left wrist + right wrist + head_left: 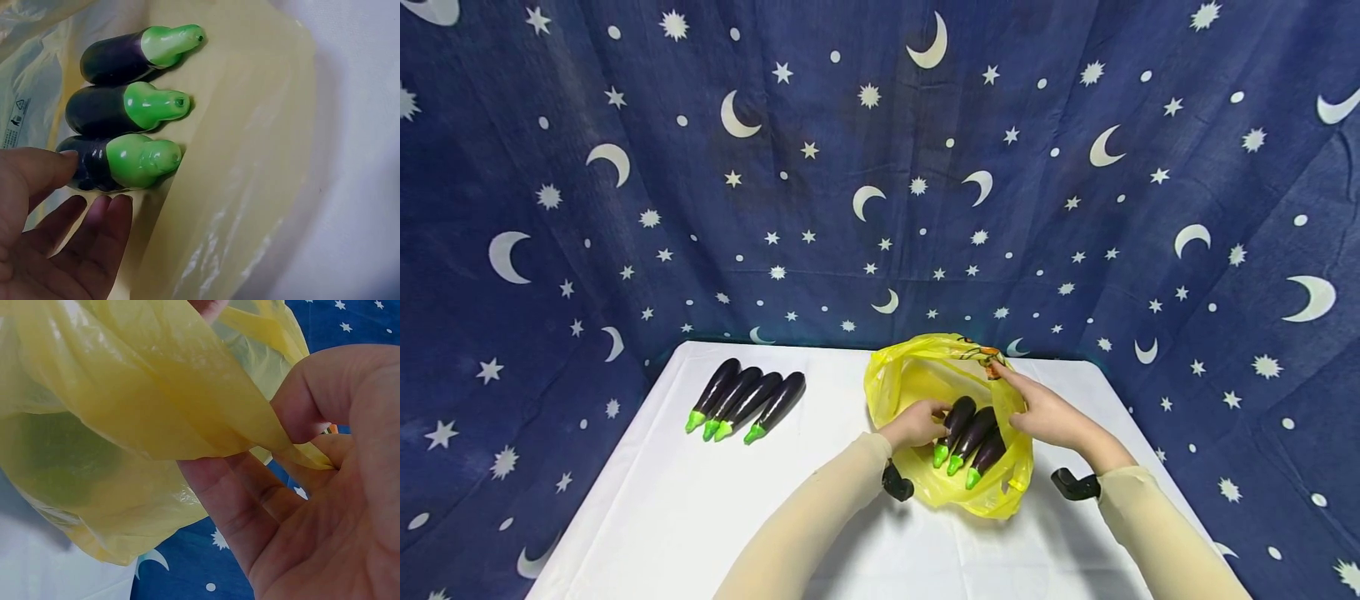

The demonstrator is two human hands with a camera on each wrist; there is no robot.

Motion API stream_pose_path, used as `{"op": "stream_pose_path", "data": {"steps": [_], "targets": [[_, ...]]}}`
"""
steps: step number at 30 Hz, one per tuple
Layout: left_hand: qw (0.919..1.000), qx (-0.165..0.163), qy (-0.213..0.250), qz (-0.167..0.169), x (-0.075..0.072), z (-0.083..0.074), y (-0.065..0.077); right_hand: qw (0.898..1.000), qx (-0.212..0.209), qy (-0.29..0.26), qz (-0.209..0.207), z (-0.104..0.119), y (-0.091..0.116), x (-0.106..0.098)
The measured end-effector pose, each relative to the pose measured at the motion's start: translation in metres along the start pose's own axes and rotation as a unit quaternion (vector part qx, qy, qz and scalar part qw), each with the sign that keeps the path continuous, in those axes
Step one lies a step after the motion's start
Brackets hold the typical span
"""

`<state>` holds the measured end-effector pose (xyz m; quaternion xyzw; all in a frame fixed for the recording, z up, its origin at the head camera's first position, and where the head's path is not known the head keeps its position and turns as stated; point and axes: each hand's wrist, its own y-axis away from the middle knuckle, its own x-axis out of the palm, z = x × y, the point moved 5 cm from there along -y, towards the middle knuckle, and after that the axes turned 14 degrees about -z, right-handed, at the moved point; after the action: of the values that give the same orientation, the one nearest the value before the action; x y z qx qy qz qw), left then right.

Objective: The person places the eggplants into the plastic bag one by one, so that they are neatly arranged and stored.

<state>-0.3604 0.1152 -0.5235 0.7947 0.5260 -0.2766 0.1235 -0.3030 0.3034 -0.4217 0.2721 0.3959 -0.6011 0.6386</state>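
A yellow plastic bag (pixel 887 379) stands with its mouth spread wide. Inside it three dark purple eggplants (pixel 976 435) with green stem ends lie side by side. My left hand (pixel 917 423) reaches into the bag at the leftmost eggplant. In the left wrist view its thumb (pixel 53 165) lies against the skin of that eggplant (pixel 94 161), while the loosely bent fingers spread just beside it. At the bag's right side, my right hand (pixel 1052 414) holds the rim; the right wrist view shows the yellow plastic (pixel 187 394) running between thumb and fingers.
Several more eggplants (pixel 741 402) lie in a slanted row on the left part of the white-covered table (pixel 647 500). Behind the table hangs a dark blue cloth (pixel 820 217) with moons and stars. Black straps circle both wrists.
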Motion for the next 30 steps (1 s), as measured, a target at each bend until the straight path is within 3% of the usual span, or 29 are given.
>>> {"op": "stream_pose_path", "data": {"steps": [12,16,24,30], "targets": [[0.9996,0.021,-0.012,-0.016,-0.012,-0.006,0.006,1.0,0.001,-0.002,0.004,0.0,0.0,0.003],[0.9995,0.029,0.004,-0.011,-0.021,-0.012,0.012,1.0,-0.002,-0.001,0.006,0.0,-0.001,0.004],[0.996,0.088,0.015,0.005,-0.039,-0.025,0.027,1.0,-0.001,0.0,0.007,0.001,-0.003,0.004],[0.9932,0.114,0.018,0.02,-0.05,-0.034,0.039,1.0,0.0,-0.008,0.01,0.002,-0.004,0.004]]}}
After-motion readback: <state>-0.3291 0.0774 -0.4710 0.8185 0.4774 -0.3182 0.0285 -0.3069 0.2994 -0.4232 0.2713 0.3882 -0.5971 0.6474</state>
